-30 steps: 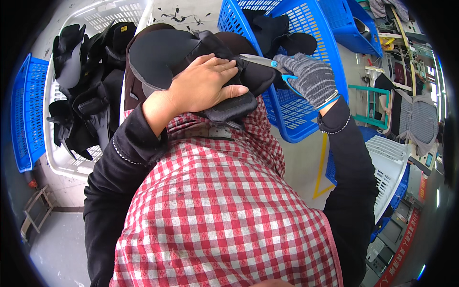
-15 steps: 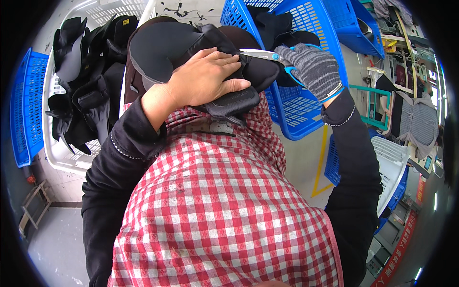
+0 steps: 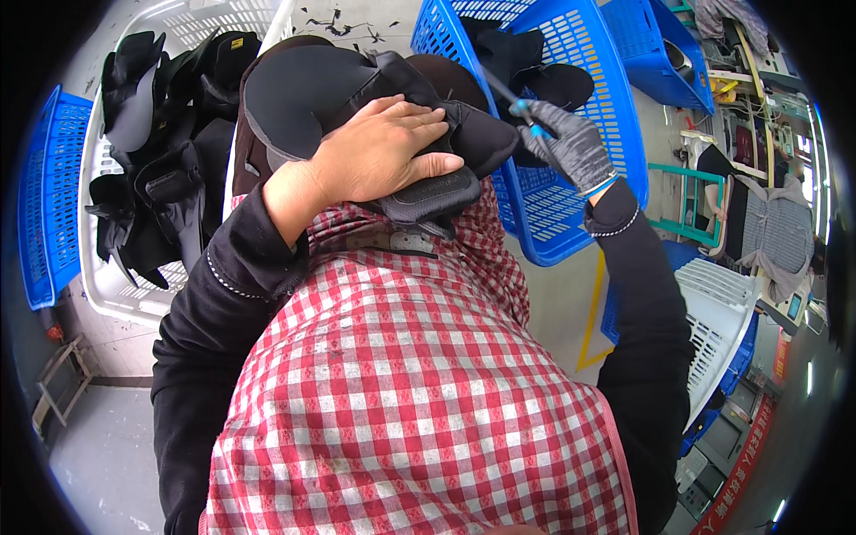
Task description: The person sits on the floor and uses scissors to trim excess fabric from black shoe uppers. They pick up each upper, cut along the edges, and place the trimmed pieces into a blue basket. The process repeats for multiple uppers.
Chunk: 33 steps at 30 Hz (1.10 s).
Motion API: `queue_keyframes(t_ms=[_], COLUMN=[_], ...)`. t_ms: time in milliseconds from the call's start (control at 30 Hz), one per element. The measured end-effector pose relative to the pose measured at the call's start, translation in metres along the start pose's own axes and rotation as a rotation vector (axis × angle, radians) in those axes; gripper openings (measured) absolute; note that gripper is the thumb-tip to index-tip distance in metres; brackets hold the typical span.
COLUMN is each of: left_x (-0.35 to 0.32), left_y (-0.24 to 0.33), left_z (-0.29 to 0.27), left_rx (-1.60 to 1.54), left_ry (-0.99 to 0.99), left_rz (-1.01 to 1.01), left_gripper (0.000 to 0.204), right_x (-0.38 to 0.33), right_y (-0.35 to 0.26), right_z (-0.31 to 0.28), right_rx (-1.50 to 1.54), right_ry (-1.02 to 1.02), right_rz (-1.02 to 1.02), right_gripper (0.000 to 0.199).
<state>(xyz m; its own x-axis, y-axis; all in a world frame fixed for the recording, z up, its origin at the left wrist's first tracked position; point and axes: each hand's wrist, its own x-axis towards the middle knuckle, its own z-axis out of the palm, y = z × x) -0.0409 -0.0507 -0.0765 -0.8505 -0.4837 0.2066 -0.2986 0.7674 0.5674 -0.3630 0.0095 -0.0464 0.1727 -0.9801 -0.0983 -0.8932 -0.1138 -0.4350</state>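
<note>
A black padded fabric piece point(image 3: 294, 94) with a rounded flap lies across my lap. My left hand point(image 3: 383, 147) rests flat on it, bare, the fingers stretched over its top and the thumb lying along its near padded end. Right of the piece, my right hand point(image 3: 580, 147) in a grey striped glove is closed round the blue handles of a pair of scissors point(image 3: 515, 100). The blades are blurred and point up and left, apart from the piece, over the edge of a blue basket.
On the left stands a white basket point(image 3: 92, 241) holding several similar black pieces point(image 3: 183, 183). The blue basket point(image 3: 544, 250) at my right also holds black pieces point(image 3: 557, 85). Dark scraps point(image 3: 334, 22) lie on the floor ahead. Another blue basket point(image 3: 55, 196) stands far left.
My right hand has drawn slightly down and left. The scissors have swung from lying nearly level over the fabric piece to a steeper tilt away from it. My left hand stays almost still.
</note>
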Motion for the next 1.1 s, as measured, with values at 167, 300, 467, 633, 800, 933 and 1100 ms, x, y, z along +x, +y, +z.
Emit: queue_keyframes(t_ms=[167,300,467,633,800,933,1100], left_x=[0.002,0.023,0.044,0.048,0.054,0.044,0.025], left_y=[-0.001,-0.008,-0.023,-0.043,-0.053,-0.045,0.028], left_z=[-0.007,-0.007,0.005,0.02,0.017,-0.012,-0.031], left_rx=[-0.052,-0.138,0.293,0.178,-0.108,0.02,-0.718], left_ry=[-0.043,0.27,0.417,0.333,0.535,0.692,0.78], left_rz=[-0.013,-0.01,0.017,-0.015,-0.131,-0.217,-0.179], left_gripper=[0.066,0.026,0.014,0.007,0.01,0.012,0.005], right_x=[0.006,0.008,0.004,0.0,0.003,0.001,-0.002], right_y=[-0.005,-0.035,-0.053,-0.061,-0.058,-0.06,-0.054], right_z=[0.023,0.068,0.073,0.064,0.072,0.077,0.077], right_rx=[1.252,1.215,0.798,0.635,0.643,0.896,0.699], right_ry=[0.057,0.055,0.186,0.202,0.234,0.23,0.244], right_rz=[0.425,0.373,0.17,0.166,0.158,0.259,0.003], right_gripper=[0.048,0.05,0.052,0.057,0.054,0.046,0.041])
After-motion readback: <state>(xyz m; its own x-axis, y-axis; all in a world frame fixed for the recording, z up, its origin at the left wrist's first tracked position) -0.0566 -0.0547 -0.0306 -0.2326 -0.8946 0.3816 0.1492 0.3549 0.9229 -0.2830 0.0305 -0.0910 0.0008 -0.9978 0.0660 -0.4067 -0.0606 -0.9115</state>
